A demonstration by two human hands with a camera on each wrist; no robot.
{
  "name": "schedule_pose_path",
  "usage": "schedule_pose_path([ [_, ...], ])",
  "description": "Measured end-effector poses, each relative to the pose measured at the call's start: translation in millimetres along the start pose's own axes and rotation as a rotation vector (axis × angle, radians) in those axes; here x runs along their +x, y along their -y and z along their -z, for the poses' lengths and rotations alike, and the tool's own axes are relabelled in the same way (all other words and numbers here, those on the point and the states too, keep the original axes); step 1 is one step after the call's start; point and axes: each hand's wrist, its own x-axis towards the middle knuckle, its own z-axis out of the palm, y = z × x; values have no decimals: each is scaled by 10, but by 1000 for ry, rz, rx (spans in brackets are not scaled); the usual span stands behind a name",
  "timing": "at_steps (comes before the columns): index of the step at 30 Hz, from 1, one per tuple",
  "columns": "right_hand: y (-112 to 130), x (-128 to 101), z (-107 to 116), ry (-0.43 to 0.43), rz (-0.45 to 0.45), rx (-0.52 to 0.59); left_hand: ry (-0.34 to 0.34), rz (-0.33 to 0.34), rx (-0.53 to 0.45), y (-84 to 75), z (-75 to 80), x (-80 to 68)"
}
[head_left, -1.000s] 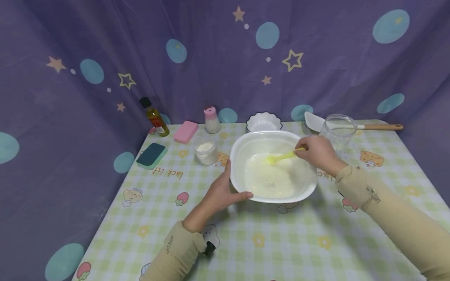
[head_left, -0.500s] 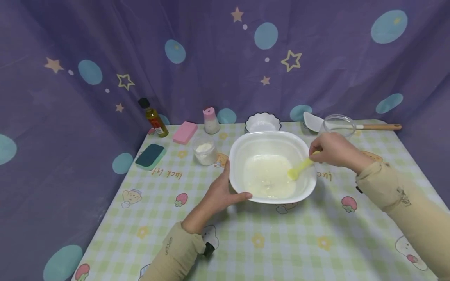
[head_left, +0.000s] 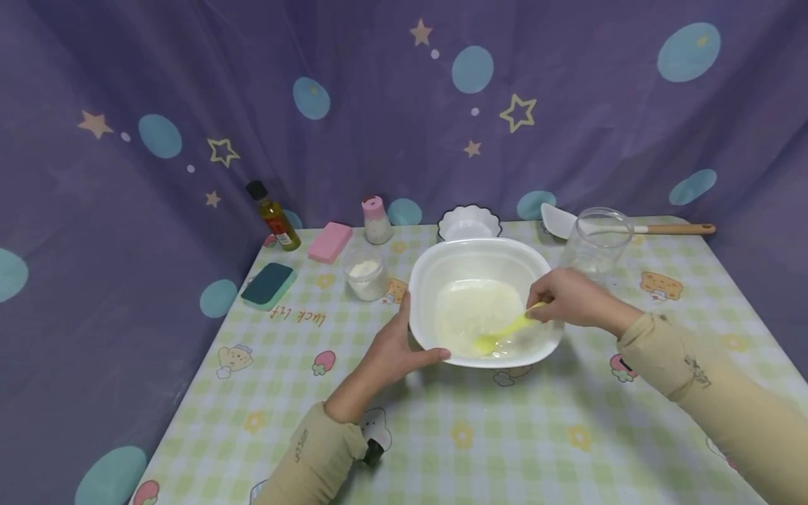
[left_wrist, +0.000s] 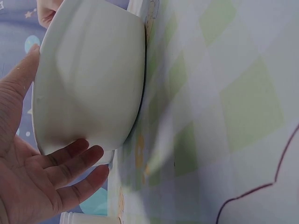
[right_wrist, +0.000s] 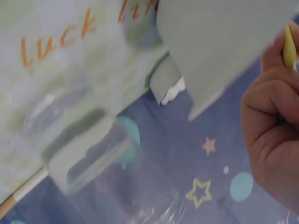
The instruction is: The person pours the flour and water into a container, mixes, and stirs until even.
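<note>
A white basin [head_left: 482, 251] holding a pale, milky batter [head_left: 470, 308] sits mid-table. My left hand [head_left: 391, 348] holds it at the near left: the thumb lies at the rim, and in the left wrist view the fingers [left_wrist: 70, 163] rest against its outer wall. My right hand [head_left: 568, 298] reaches over the right rim and pinches the handle of a small yellow spoon [head_left: 505, 333]. The spoon's head dips into the batter near the front of the basin. In the right wrist view only a bit of the yellow handle [right_wrist: 288, 49] shows between the fingers.
Behind the basin stand a scalloped dish [head_left: 469, 223], a clear jar [head_left: 600, 245] and a spatula [head_left: 675, 229]. Leftward are a tub of white powder [head_left: 367, 279], a pink-topped shaker [head_left: 376, 221], a pink sponge [head_left: 330, 242], a green sponge [head_left: 269, 285] and an oil bottle [head_left: 278, 223].
The right hand has swept the spoon from the middle of the batter to the right side, then round to the front. The left hand has stayed at the basin's rim.
</note>
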Motion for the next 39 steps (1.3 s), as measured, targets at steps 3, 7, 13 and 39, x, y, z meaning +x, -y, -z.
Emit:
schedule_pose_path([
  [3,32,60,-114,-70,41,-31,0,4,-1,-2,2,-5],
  [7,59,155,-236,-179,75,-64,1,4,-3,-3,3,-9],
  [13,46,285,-316,-286,26,-80,0,-15,-14,0,1,-9],
  [39,36,31,339,-168,-39,-250,10,26,-12,29,7,-6],
])
